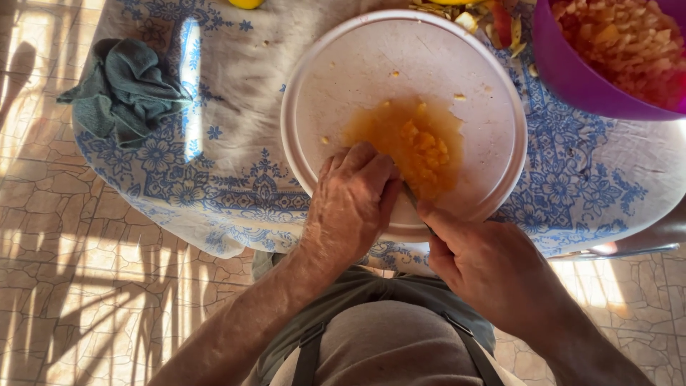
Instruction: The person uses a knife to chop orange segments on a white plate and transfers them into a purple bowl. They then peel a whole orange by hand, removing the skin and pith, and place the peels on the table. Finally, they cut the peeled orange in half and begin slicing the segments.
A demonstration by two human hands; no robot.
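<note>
A round white plate (343, 64) lies on the cloth-covered table, with a puddle of orange juice and small diced orange fruit pieces (423, 146) near its front. My left hand (351, 201) rests on the plate's near rim, fingers curled beside the fruit. My right hand (486, 264) grips a knife (413, 199), its thin blade just showing between the hands and pointing into the diced pieces. Most of the knife is hidden by my fingers.
A purple bowl (572, 75) full of chopped fruit stands at the back right. A crumpled green cloth (123, 89) lies at the table's left edge. Fruit peelings (493, 18) sit behind the plate. The blue-patterned tablecloth (229, 171) overhangs a tiled floor (71, 271).
</note>
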